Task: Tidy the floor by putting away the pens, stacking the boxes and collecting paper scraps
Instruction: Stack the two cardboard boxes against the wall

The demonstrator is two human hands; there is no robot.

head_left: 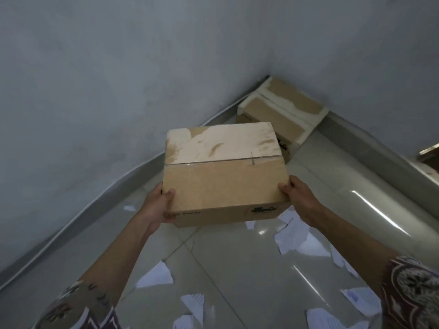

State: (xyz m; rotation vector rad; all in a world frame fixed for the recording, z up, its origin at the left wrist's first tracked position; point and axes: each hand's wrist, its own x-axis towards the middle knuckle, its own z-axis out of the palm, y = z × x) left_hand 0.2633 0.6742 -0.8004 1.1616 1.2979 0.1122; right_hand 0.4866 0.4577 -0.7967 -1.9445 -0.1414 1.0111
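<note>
Step in hand: we judged this the stacking step, with the taped brown cardboard box [224, 176] carried in the air towards the second brown cardboard box with white foam strips [282, 110] in the wall corner.
Left hand: our left hand [156, 206] gripped the carried box's near left corner, thumb on top, fingers [169, 216] curled under the bottom edge.
Right hand: our right hand [300, 200] clasped the near right corner, thumb on top; its fingers were hidden behind the box.
Where the box was: between both hands, clear of the floor, with the corner box well beyond our fingers, to the far right.
Doing it well: we thought it best to keep the box level, bring it square over the corner box, and lower it flat so the foam strips did not tip it.
Risk: the foam top looked uneven, so a skewed landing could slide.
Floor: glossy pale grey tiled floor [225, 269], reflective and likely slippery.
Scraps: torn white paper scraps [299, 236] lay scattered beneath and behind our hands, not yet collected.
Room: bare grey walls [107, 79] met in the corner.
Pens: none visible.
</note>
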